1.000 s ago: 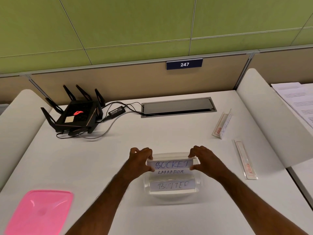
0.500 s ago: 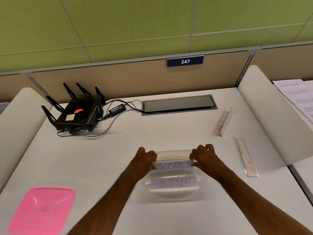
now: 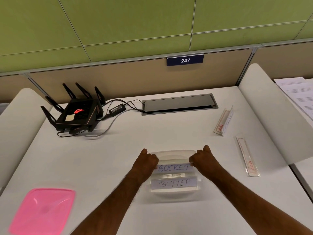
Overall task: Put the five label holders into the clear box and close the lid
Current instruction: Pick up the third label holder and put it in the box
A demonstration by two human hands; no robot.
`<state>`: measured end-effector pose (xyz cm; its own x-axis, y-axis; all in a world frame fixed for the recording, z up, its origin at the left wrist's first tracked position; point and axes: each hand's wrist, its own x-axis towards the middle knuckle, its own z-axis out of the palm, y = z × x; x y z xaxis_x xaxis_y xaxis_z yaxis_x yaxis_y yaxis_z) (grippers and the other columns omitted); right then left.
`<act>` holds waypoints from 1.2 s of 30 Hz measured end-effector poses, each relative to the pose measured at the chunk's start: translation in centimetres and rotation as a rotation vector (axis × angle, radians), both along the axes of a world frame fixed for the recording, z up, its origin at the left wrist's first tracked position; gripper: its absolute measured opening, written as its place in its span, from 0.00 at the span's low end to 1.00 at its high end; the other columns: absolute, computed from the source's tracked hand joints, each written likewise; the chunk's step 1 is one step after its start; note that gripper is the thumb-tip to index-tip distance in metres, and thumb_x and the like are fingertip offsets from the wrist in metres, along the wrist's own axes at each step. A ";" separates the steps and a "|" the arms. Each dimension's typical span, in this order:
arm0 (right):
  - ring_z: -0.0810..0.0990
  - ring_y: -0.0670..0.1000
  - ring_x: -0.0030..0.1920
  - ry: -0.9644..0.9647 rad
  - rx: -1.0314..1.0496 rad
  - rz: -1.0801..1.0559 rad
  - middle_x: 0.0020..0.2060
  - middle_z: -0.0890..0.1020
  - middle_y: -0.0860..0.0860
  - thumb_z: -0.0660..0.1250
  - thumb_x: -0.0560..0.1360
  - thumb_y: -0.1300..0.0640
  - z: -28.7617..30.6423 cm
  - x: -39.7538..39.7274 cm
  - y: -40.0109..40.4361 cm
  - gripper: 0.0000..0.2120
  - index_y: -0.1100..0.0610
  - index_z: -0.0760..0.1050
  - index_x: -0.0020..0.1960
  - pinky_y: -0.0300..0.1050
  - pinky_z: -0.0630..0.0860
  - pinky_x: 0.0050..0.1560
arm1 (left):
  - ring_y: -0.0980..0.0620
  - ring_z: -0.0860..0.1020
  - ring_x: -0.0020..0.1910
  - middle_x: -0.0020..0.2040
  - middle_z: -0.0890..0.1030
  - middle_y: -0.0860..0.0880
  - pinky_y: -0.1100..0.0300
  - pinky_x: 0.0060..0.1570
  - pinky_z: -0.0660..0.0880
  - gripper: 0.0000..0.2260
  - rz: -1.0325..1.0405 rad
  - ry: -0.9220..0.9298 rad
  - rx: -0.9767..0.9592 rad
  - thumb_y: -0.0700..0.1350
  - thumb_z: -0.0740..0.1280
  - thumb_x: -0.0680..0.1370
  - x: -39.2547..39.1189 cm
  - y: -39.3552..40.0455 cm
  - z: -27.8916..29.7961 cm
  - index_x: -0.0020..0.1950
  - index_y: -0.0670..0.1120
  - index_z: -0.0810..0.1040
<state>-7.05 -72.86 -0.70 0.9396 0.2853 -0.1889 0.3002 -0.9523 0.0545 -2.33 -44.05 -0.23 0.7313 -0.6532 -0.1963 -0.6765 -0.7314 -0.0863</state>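
The clear box (image 3: 172,154) stands open on the white desk in front of me. Inside it, a label holder marked SOCKET (image 3: 173,167) lies across the middle. My left hand (image 3: 146,162) pinches its left end and my right hand (image 3: 202,160) pinches its right end, both with curled fingers. A holder marked BUTTER (image 3: 173,183) rests in the box nearer to me. Another label shows faintly between them. Two more holders lie on the desk to the right: one upright (image 3: 223,123), one flat (image 3: 247,157). The pink lid (image 3: 42,211) lies at the near left.
A black router (image 3: 77,112) with antennas and cables sits at the back left. A grey cable hatch (image 3: 179,104) is set into the desk's rear. White dividers flank the desk, and papers (image 3: 299,94) lie beyond the right one.
Both hands have lowered the SOCKET holder deeper into the box, covering the label that showed beneath it. The fingers have curled tighter at its ends.
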 end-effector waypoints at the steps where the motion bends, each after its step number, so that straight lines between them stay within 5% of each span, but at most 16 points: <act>1: 0.82 0.50 0.45 -0.010 0.008 -0.005 0.42 0.86 0.47 0.66 0.79 0.51 -0.1 0.1 0.0 0.06 0.49 0.83 0.50 0.49 0.60 0.53 | 0.47 0.80 0.46 0.47 0.82 0.50 0.54 0.59 0.62 0.06 0.002 -0.002 0.020 0.47 0.66 0.81 0.0 0.0 -0.2 0.48 0.48 0.80; 16: 0.81 0.52 0.36 -0.039 -0.055 -0.005 0.34 0.83 0.47 0.66 0.77 0.61 -0.9 0.6 0.2 0.09 0.50 0.81 0.43 0.47 0.58 0.48 | 0.47 0.77 0.51 0.46 0.83 0.49 0.52 0.60 0.64 0.03 0.053 0.031 0.194 0.40 0.69 0.77 -0.4 -0.9 -0.1 0.47 0.48 0.81; 23: 0.82 0.49 0.57 0.013 0.090 -0.007 0.60 0.83 0.44 0.65 0.81 0.49 -1.1 0.6 -0.5 0.15 0.46 0.77 0.67 0.48 0.60 0.58 | 0.47 0.77 0.51 0.47 0.83 0.49 0.54 0.59 0.63 0.04 0.101 0.029 0.207 0.40 0.67 0.77 -0.9 -1.8 0.3 0.48 0.48 0.80; 29: 0.80 0.39 0.46 -0.094 0.472 -0.182 0.55 0.85 0.39 0.68 0.78 0.42 0.3 -0.3 -1.1 0.11 0.43 0.83 0.56 0.46 0.59 0.54 | 0.51 0.77 0.33 0.30 0.77 0.53 0.55 0.43 0.71 0.10 0.085 -0.084 -0.005 0.45 0.76 0.68 -1.7 -2.6 1.8 0.31 0.51 0.77; 32: 0.76 0.35 0.39 -0.192 0.605 -0.303 0.42 0.83 0.37 0.66 0.77 0.38 0.9 -0.7 -1.6 0.08 0.41 0.80 0.48 0.47 0.62 0.54 | 0.51 0.78 0.38 0.36 0.80 0.54 0.53 0.47 0.69 0.05 0.145 -0.112 -0.210 0.47 0.70 0.75 -2.0 -3.7 2.3 0.38 0.51 0.80; 36: 0.77 0.38 0.37 -0.237 0.698 -0.446 0.37 0.78 0.39 0.62 0.78 0.37 0.8 -1.4 -3.2 0.09 0.41 0.74 0.48 0.46 0.61 0.54 | 0.51 0.79 0.42 0.41 0.82 0.55 0.51 0.50 0.70 0.02 0.227 -0.106 -0.462 0.47 0.70 0.77 -2.3 -6.0 3.3 0.47 0.50 0.82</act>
